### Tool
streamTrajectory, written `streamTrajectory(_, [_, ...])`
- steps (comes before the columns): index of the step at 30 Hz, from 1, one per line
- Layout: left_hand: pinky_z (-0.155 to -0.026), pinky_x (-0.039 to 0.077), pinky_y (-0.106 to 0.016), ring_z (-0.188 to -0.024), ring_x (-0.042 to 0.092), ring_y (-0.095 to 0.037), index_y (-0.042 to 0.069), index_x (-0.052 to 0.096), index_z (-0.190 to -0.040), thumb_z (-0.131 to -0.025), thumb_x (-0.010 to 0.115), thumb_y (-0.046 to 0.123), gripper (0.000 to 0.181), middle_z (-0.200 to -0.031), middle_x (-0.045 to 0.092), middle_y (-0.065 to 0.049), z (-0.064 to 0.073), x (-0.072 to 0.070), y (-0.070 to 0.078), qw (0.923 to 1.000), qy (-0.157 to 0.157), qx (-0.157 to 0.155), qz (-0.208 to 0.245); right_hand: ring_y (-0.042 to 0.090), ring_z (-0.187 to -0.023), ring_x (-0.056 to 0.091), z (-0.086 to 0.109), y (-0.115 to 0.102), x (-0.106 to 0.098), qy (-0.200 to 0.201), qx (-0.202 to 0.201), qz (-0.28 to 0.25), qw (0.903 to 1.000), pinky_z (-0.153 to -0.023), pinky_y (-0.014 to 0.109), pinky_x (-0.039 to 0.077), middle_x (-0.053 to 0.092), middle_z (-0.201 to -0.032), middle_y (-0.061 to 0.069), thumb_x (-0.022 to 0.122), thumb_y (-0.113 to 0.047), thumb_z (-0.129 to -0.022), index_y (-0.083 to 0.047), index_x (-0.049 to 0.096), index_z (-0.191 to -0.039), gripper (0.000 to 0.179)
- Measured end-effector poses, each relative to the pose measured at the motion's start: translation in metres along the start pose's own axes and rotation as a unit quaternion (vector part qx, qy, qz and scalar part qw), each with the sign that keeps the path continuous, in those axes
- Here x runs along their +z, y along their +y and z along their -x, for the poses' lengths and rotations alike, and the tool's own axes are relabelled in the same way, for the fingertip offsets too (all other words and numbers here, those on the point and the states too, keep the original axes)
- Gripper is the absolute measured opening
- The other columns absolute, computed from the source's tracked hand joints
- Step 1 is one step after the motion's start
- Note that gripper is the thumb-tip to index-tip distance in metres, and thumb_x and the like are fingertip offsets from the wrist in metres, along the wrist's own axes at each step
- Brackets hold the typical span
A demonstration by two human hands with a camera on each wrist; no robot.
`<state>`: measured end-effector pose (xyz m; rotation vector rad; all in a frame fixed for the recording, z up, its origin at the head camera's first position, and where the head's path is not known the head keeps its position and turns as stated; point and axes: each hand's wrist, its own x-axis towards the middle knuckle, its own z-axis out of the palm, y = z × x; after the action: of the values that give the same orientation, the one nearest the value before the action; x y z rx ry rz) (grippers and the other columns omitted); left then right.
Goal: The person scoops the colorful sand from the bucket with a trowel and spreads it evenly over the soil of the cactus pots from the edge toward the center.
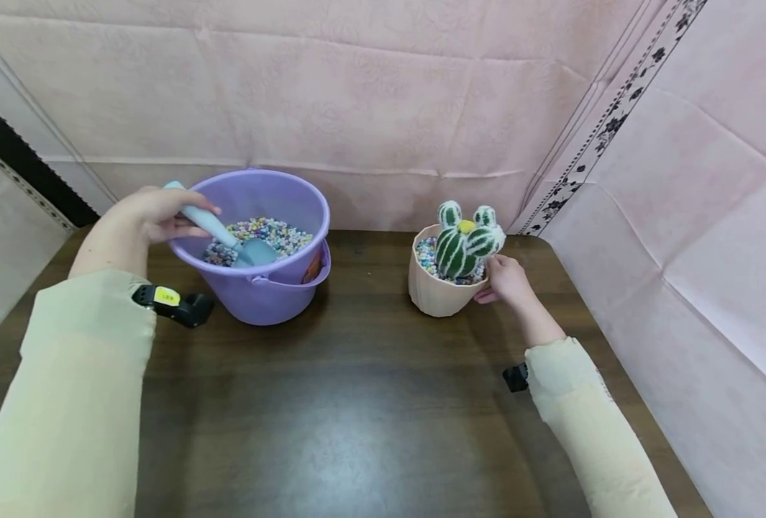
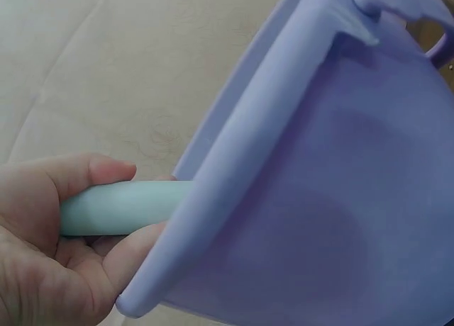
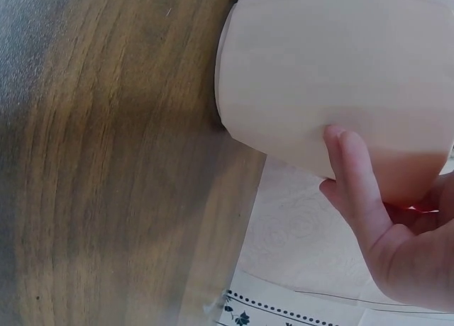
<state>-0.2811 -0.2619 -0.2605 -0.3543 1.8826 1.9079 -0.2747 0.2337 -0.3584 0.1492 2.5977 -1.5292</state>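
Observation:
My left hand (image 1: 162, 212) grips the handle of a light blue toy shovel (image 1: 208, 221), its fingers wrapped round it at the rim of a purple bucket (image 1: 262, 295). The shovel's blade lies among small multicoloured beads (image 1: 272, 234) inside. In the left wrist view the handle (image 2: 128, 207) passes behind the bucket's rim, which hides the blade. On the right, my right hand (image 1: 508, 279) holds a cream flower pot (image 1: 444, 298) by its side near the rim, fingers against the outer wall. In the pot, a knitted green-and-white cactus (image 1: 457, 252) with a yellow flower stands among similar beads.
The bucket's handle (image 1: 326, 262) hangs down at its right side, over a reddish-brown patch. Both containers stand on a dark wooden table (image 1: 331, 403) towards its back edge. Pale patterned cloth (image 1: 370, 108) hangs behind and along both sides.

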Motion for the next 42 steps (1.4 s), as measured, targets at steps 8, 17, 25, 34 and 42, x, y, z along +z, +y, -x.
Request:
streamTrajectory(8, [-0.072,0.061,-0.026,-0.066,0.07,-0.018,0.009,0.066,-0.069,-0.093,0.051,0.006,0.028,-0.068,0.07,-0.004,0.001,-0.003,-0.001,0.9978,-0.01,-0.008,0.065,0.018,-0.055,0.066,0.0,-0.001,-0.001,-0.009,0.004,0.005,0.9999,-0.058,0.033,0.062,0.056,-0.097,0.03,0.019,-0.02,-0.1,0.009,0.044,-0.103,0.038])
streamTrajectory(17, [-0.071,0.062,-0.027,-0.068,0.07,-0.019,0.007,0.069,-0.07,-0.095,0.048,0.009,0.032,-0.071,0.071,-0.005,0.002,-0.011,-0.002,0.9916,-0.033,-0.011,0.125,0.021,-0.058,0.067,-0.001,-0.003,0.0,-0.01,0.006,0.019,0.9998,-0.062,0.036,0.063,0.055,-0.1,0.033,0.019,-0.02,-0.1,0.009,0.044,-0.107,0.039])
streamTrajectory(25, [-0.075,0.061,-0.03,-0.069,0.07,-0.021,0.006,0.068,-0.072,-0.096,0.048,0.01,0.032,-0.072,0.072,-0.007,0.003,-0.014,-0.004,0.9847,-0.028,-0.016,0.171,0.018,-0.055,0.066,-0.001,-0.003,-0.001,-0.015,0.021,0.017,0.9995,-0.064,0.038,0.063,0.054,-0.104,0.038,0.019,-0.023,-0.102,0.013,0.042,-0.121,0.046])
streamTrajectory(34, [-0.078,0.061,-0.035,-0.069,0.07,-0.028,0.003,0.066,-0.077,-0.094,0.052,0.008,0.023,-0.075,0.071,-0.012,0.006,-0.017,-0.008,0.966,-0.012,-0.019,0.258,0.017,-0.054,0.065,0.0,-0.002,-0.002,-0.015,0.034,0.014,0.9992,-0.059,0.032,0.063,0.055,-0.099,0.034,0.019,-0.022,-0.102,0.013,0.041,-0.124,0.047])
streamTrajectory(42, [-0.079,0.06,-0.039,-0.072,0.07,-0.031,0.001,0.066,-0.078,-0.093,0.054,0.007,0.02,-0.079,0.071,-0.015,0.01,-0.021,-0.008,0.9482,-0.006,-0.016,0.317,0.019,-0.055,0.066,0.001,-0.005,0.0,-0.014,0.022,0.017,0.9995,-0.06,0.034,0.063,0.054,-0.1,0.036,0.019,-0.021,-0.102,0.013,0.043,-0.117,0.044])
